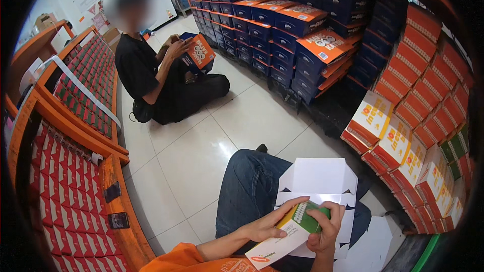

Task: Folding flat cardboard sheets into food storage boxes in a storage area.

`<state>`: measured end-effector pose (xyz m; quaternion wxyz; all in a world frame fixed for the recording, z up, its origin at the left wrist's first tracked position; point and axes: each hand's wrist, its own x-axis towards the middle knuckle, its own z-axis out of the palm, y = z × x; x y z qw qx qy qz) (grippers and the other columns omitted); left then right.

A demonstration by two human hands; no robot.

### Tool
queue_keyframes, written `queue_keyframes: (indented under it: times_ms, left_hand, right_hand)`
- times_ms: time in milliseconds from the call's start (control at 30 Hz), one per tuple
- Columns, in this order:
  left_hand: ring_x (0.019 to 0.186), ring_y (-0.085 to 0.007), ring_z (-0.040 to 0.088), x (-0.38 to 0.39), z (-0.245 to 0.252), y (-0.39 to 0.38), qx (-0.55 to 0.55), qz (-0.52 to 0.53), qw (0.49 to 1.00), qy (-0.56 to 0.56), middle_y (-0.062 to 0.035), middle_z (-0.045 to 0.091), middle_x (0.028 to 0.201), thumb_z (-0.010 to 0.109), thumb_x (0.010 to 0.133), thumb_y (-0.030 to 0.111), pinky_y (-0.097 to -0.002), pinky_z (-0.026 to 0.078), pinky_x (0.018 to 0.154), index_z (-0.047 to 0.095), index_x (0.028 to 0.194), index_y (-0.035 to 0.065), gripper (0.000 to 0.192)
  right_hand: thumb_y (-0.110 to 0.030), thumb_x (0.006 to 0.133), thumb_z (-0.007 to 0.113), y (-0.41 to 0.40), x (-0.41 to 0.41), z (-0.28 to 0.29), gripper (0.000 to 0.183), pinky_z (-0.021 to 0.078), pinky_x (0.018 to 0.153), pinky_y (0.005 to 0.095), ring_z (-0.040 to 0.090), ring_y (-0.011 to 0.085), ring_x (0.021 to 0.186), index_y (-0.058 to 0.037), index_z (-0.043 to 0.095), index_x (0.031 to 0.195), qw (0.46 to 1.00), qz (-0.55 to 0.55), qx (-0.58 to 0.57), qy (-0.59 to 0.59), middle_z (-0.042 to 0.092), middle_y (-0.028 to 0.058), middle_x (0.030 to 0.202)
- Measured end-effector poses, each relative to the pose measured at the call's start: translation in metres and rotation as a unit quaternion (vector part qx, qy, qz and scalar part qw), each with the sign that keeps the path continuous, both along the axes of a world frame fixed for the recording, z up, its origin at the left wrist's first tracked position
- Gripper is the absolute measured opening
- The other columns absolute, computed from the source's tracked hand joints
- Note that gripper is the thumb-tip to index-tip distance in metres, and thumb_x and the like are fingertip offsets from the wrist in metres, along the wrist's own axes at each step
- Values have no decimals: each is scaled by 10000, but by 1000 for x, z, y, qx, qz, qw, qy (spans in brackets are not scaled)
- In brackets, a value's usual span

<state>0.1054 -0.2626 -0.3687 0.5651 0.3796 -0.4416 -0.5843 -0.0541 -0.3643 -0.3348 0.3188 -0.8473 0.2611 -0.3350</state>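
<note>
A small folded carton with white, yellow and green faces is held over my lap, tilted, its green end up and to the right. My left hand lies along its side, fingers over the yellow edge. The fingers of my right hand curl around the green end, thumb below. Beneath the carton, a flat white die-cut cardboard blank rests across my legs in jeans. Part of the blank is hidden by my hands and the carton.
Another person sits on the tiled floor, holding a blue and orange box. Stacked blue-orange boxes line the far side. White-yellow boxes rise at right. Orange shelving at left holds red-white cartons and two phones.
</note>
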Motion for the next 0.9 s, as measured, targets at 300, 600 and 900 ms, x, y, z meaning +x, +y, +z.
queue_keyframes:
  times_ms: [300, 600, 900]
  left_hand:
    - [1394, -304, 223, 3, -2, -3, -83, 65, 988, -111, -192, 211, 1503, 649, 737, 391, -382, 150, 1143, 73, 1514, 33, 1031]
    - [1283, -254, 353, 5, 4, -2, -19, -123, 992, 25, -145, 340, 1390, 637, 822, 347, -397, 312, 1055, 179, 1468, 51, 845]
    - [1308, -292, 359, 12, -37, 0, 44, -218, 973, 56, -185, 342, 1397, 735, 746, 389, -393, 304, 1060, 171, 1462, 1, 991]
  right_hand:
    - [-424, 1009, 338, 8, -7, -15, 600, 415, 706, 379, 511, 263, 736, -1, 719, 820, 993, -29, -34, -107, 550, 119, 748]
    - [-489, 993, 312, 5, 4, -13, 662, 389, 574, 330, 524, 233, 627, -1, 539, 606, 979, -67, 33, -191, 549, 122, 658]
    - [-241, 946, 505, 29, 6, -28, 441, 373, 522, 302, 481, 210, 528, 2, 491, 578, 979, -43, 41, -197, 522, 101, 574]
